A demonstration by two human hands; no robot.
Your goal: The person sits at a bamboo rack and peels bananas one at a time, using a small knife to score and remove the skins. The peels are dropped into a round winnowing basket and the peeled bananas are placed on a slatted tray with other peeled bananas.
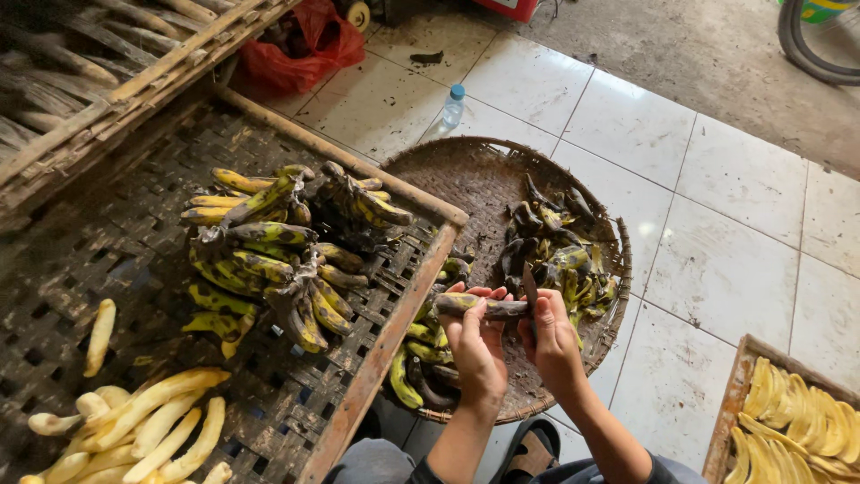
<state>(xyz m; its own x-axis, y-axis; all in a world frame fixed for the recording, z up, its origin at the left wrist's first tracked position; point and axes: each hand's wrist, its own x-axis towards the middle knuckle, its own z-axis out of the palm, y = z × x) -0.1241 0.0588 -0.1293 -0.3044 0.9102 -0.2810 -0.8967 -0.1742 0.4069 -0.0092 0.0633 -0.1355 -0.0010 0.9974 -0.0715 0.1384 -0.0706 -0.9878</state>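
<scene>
My left hand [475,345] grips a dark, spotted banana [479,306] held sideways over a round woven tray [466,170]. My right hand [548,339] holds a small knife [529,289] whose blade points up against the banana's right end. Below the hands, peels and a few unpeeled bananas [417,358] lie on the tray. A heap of dark peels [560,255] sits on the tray's right side.
A bamboo lattice rack [107,242] at left carries bunches of blackened yellow bananas [287,251] and peeled pale bananas [143,421]. A wooden tray of banana slices [797,417] sits at lower right. A plastic bottle [453,106] and red bag [305,49] lie on the tiled floor.
</scene>
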